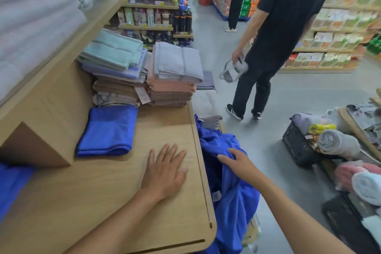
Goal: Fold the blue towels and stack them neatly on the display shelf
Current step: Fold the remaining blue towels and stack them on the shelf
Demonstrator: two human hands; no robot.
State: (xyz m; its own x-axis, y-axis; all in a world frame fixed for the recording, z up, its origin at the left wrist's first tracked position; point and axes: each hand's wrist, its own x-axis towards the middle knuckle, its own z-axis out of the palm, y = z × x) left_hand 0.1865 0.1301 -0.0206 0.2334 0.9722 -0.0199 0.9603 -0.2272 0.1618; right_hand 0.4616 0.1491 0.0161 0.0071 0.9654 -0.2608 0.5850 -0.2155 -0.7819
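Left hand (165,173) rests flat near 1 folded towel (107,130), lengthwise along shelf (103,202).

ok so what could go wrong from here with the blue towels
The right hand rests on a tangled heap of loose blue towels beside the shelf edge; pulling one could drag others out with it. The mixed towel stacks stand just behind the folded blue towel; spreading cloth on the shelf might nudge them. A person in black is in the aisle nearby and could be brushed.
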